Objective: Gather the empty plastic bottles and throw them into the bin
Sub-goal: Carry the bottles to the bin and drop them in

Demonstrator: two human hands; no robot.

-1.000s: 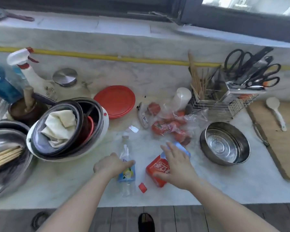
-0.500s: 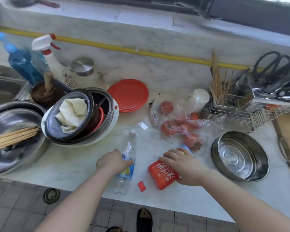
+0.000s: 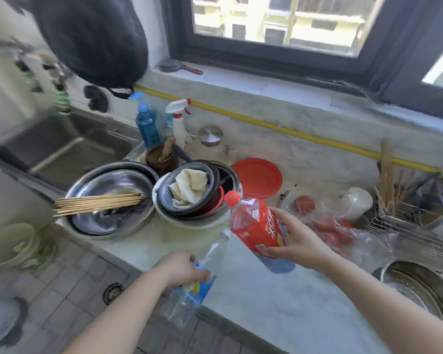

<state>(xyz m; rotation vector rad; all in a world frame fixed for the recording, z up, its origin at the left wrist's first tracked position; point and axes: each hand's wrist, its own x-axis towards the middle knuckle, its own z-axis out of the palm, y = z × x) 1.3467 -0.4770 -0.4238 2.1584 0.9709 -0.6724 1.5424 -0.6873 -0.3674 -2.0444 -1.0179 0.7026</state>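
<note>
My left hand (image 3: 180, 268) grips a clear plastic bottle with a blue and yellow label (image 3: 198, 282), held above the counter's front edge with its neck pointing up and away. My right hand (image 3: 296, 238) holds a red-labelled plastic bottle with a red cap (image 3: 253, 223), lifted off the counter and tilted left. Both bottles look empty. No bin is clearly in view.
The marble counter (image 3: 279, 297) carries stacked steel bowls with chopsticks (image 3: 108, 200), a bowl holding a cloth (image 3: 189, 192), a red lid (image 3: 257, 177), bagged tomatoes (image 3: 327, 231), a wire rack (image 3: 407, 221) and a steel bowl (image 3: 420, 287). A sink (image 3: 69, 146) and spray bottles (image 3: 149, 123) lie at left; tiled floor below.
Both bottles lay on the counter under my hands; now both are lifted off it. The view has swung up and to the left, showing the sink and window.
</note>
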